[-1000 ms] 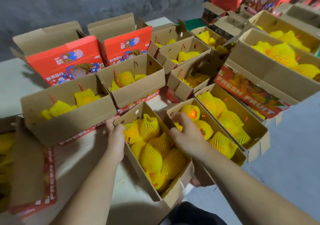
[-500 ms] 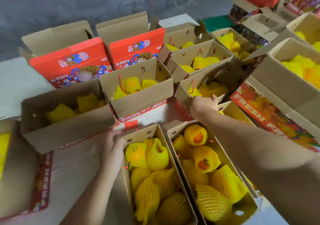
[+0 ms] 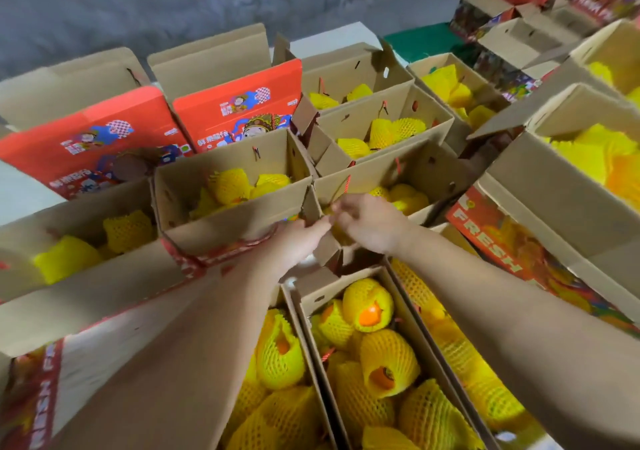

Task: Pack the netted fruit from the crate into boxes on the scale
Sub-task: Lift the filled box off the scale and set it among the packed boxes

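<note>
Both hands meet at a far middle box (image 3: 388, 186): left hand (image 3: 304, 238) pinches its near flap (image 3: 320, 228), right hand (image 3: 370, 221) curled, grip unclear. Probably checking its fruit (image 3: 403, 196); next likely topping up.

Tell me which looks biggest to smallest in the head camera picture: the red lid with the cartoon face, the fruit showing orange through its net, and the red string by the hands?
1. Red lid, biggest.
2. Netted fruit, though it sits nearer the camera, which makes it look larger.
3. Red string, thinnest and smallest.
</note>
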`<action>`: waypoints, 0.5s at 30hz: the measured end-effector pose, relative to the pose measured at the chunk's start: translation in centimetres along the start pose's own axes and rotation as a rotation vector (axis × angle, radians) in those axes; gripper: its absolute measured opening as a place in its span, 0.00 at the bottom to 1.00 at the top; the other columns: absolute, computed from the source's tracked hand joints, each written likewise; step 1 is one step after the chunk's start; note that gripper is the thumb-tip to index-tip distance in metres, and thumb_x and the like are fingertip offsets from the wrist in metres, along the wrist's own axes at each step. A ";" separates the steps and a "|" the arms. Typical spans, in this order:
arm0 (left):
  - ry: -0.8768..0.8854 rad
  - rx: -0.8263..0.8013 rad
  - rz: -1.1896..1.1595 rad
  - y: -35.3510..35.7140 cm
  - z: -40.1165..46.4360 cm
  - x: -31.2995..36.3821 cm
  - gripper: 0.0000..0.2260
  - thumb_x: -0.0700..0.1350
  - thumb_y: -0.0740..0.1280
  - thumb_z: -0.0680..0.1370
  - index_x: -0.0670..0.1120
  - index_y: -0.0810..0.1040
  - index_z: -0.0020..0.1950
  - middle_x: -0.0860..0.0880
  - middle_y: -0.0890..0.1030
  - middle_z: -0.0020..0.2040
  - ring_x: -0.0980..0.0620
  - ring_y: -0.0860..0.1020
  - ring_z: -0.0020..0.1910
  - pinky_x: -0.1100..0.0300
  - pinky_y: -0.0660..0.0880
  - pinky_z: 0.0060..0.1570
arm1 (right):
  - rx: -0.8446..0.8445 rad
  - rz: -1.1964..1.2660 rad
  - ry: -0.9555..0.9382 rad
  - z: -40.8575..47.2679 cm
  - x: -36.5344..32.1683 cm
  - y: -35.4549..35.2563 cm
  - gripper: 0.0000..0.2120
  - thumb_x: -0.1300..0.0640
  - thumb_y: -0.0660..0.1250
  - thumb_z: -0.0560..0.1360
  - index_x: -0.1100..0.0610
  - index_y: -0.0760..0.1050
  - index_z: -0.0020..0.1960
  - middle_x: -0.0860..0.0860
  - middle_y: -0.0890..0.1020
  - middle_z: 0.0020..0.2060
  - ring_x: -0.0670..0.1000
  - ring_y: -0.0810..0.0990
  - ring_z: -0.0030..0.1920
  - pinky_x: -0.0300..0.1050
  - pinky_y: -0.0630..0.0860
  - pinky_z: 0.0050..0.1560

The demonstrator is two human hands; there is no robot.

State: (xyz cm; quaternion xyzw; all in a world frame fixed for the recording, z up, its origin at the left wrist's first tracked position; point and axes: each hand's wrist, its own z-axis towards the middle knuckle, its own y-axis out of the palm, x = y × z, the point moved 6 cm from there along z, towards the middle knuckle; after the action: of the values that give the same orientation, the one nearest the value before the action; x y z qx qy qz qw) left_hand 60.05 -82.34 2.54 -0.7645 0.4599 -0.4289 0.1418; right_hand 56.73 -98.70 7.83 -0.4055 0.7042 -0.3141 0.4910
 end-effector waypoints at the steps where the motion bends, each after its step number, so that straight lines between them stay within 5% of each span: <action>1: -0.042 -0.022 -0.093 0.8 0.3 1.0 0.36 0.82 0.57 0.68 0.54 0.80 0.56 0.48 0.85 0.48 0.47 0.85 0.50 0.55 0.81 0.53 | -0.005 -0.033 0.013 0.0 0.4 -0.5 0.17 0.41 0.59 0.81 0.48 0.78 0.62 0.55 0.84 0.59 0.61 0.80 0.63 0.52 0.75 0.61; 3: -0.105 -0.023 -0.254 1.9 1.0 2.3 0.27 0.69 0.66 0.76 0.48 0.79 0.61 0.46 0.86 0.47 0.50 0.87 0.39 0.59 0.83 0.37 | -0.151 -0.167 0.008 -0.2 0.8 0.6 0.18 0.38 0.54 0.80 0.47 0.77 0.54 0.55 0.82 0.53 0.59 0.79 0.61 0.53 0.69 0.60; 6: -0.125 0.040 -0.193 2.2 1.1 2.6 0.12 0.44 0.64 0.80 0.39 0.81 0.58 0.42 0.85 0.42 0.45 0.86 0.38 0.57 0.83 0.37 | -0.185 -0.311 -0.043 -1.5 0.4 3.1 0.20 0.44 0.51 0.83 0.51 0.68 0.35 0.52 0.76 0.37 0.57 0.73 0.47 0.56 0.62 0.61; 9: -0.083 0.001 -0.139 2.6 0.2 2.6 0.10 0.43 0.62 0.82 0.38 0.79 0.53 0.42 0.83 0.41 0.46 0.83 0.38 0.57 0.81 0.38 | -0.123 -0.159 -0.107 -2.5 1.2 3.1 0.20 0.45 0.54 0.79 0.52 0.71 0.33 0.50 0.73 0.28 0.56 0.72 0.41 0.53 0.66 0.61; 12: -0.063 0.010 0.035 3.1 -1.0 0.8 0.12 0.49 0.62 0.79 0.42 0.81 0.50 0.45 0.81 0.42 0.47 0.79 0.40 0.56 0.74 0.38 | 0.025 0.220 -0.130 -2.6 2.7 1.1 0.10 0.52 0.63 0.80 0.52 0.82 0.46 0.50 0.84 0.43 0.54 0.81 0.49 0.54 0.75 0.60; 15: -0.110 -0.024 -0.081 3.3 -1.4 -0.9 0.14 0.48 0.62 0.81 0.40 0.81 0.54 0.40 0.84 0.47 0.40 0.83 0.47 0.43 0.81 0.54 | 0.325 0.111 0.041 -1.3 6.0 -1.8 0.21 0.52 0.66 0.80 0.54 0.73 0.72 0.57 0.73 0.72 0.59 0.68 0.74 0.55 0.64 0.76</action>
State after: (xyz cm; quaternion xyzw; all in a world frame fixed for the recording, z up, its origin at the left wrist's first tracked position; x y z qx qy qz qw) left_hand 56.87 -83.12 0.92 -0.8063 0.4254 -0.3863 0.1403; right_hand 54.81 -104.81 7.15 -0.2749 0.6754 -0.4044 0.5521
